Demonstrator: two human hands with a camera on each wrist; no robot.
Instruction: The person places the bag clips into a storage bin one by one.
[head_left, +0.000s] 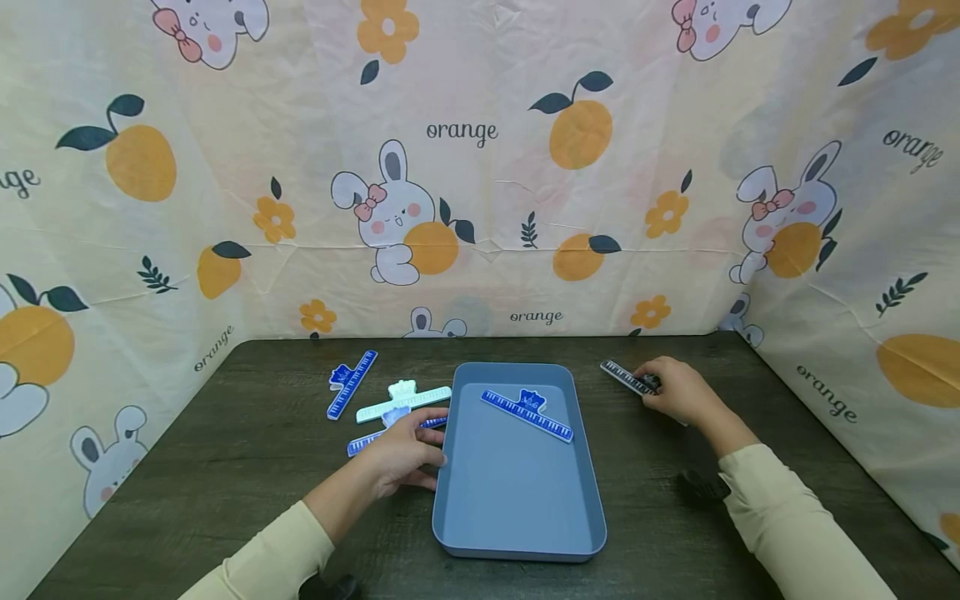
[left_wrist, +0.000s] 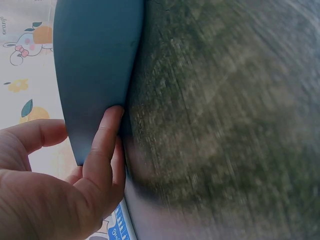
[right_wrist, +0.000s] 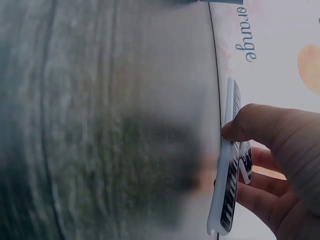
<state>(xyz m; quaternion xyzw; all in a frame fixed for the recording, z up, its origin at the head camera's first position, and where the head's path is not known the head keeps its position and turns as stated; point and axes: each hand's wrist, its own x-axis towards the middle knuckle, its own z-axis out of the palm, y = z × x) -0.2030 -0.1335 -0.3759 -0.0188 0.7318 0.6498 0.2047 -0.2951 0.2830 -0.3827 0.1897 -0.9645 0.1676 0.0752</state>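
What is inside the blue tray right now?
Inside the blue tray lies one blue ruler, set diagonally near the far end. The rest of the tray floor shows bare. The left hand touches the tray's left wall from outside. What lies beneath the ruler is covered.

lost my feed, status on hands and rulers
Left hand touching tray edge. Right hand pinching black ruler at table level. One blue ruler in tray. Nothing blocking.

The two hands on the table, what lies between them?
In the head view, the blue tray, holding one blue ruler, lies between the left hand and right hand.
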